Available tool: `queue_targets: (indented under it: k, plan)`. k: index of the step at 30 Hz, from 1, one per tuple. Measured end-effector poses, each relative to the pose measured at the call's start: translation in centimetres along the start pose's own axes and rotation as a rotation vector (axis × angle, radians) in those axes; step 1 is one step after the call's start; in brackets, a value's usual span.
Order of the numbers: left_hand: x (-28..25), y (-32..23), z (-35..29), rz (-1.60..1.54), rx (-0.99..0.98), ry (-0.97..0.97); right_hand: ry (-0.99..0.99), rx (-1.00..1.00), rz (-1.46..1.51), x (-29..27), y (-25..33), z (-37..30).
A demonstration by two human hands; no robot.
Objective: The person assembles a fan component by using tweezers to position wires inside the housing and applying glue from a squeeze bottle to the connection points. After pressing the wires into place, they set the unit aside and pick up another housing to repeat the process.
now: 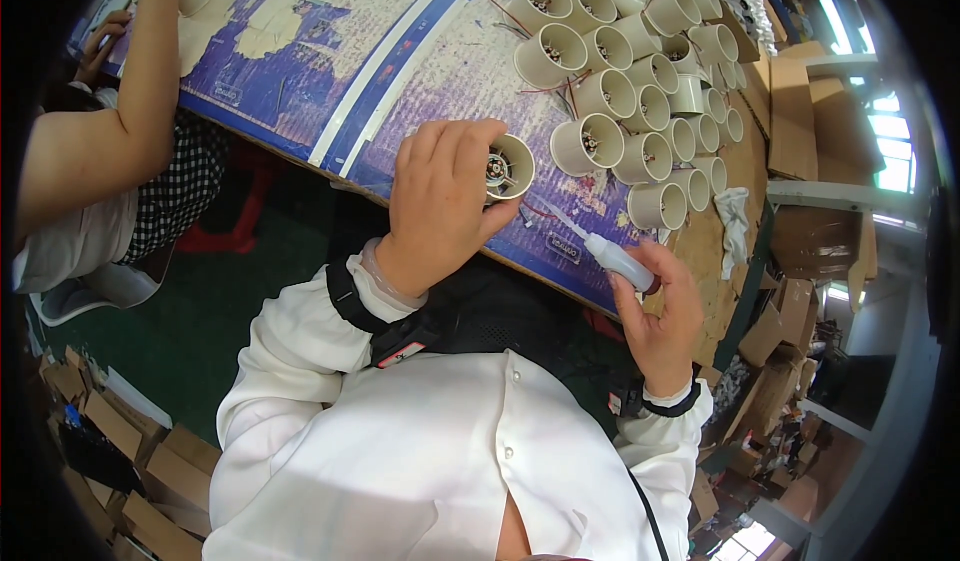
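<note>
My left hand (440, 196) is closed round a cream-white cylindrical cup (521, 168) at the table's near edge. Its open end is tilted up toward me, and a round part with small metal pieces shows inside. In my right hand (660, 311) is a small translucent squeeze bottle (612, 257) with a long thin nozzle. The nozzle points up and left, toward the cup but apart from it. Just beyond both hands, many similar white cups (587, 145) stand or lie in a cluster, with small parts and thin wires inside several.
A blue-purple, worn covering (420, 91) lies over the table (715, 291). A crumpled white cloth (734, 223) rests at the right edge. On the left sits another person, whose arm (140, 91) reaches over the table. Cardboard boxes (175, 471) are piled at lower left and along the right.
</note>
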State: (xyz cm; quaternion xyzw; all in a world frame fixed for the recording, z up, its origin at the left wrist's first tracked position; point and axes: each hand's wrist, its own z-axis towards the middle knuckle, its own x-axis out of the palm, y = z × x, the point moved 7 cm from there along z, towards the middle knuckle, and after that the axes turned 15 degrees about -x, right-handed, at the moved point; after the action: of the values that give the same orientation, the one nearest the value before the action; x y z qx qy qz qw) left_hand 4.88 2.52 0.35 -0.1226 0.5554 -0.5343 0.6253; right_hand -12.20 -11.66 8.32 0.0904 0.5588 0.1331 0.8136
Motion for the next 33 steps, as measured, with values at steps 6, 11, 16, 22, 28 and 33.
queue_targets:
  k: [6,11,16,22,28,33]
  plan:
    - [0.0,0.0,0.0,0.005,0.007,-0.01,0.005,0.013,-0.005,0.0,0.0,0.0]
    - [0.0,0.0,-0.1,0.012,0.013,-0.009,-0.008,0.0,-0.012,0.1,-0.2,-0.3]
    - [-0.3,0.0,0.1,0.016,0.015,0.016,-0.033,0.131,0.067,0.2,-2.1,-2.5]
    - [-1.0,-0.8,0.3,-0.005,0.039,0.13,-0.552,0.546,1.044,1.4,-6.8,-10.1]
    - [-0.9,0.1,0.8,-0.028,0.037,0.257,-0.894,0.414,1.36,-1.2,-8.8,-15.0]
    - [-2.6,3.3,3.2,0.056,-0.025,0.135,-0.823,0.401,0.74,-4.8,-15.7,-19.5]
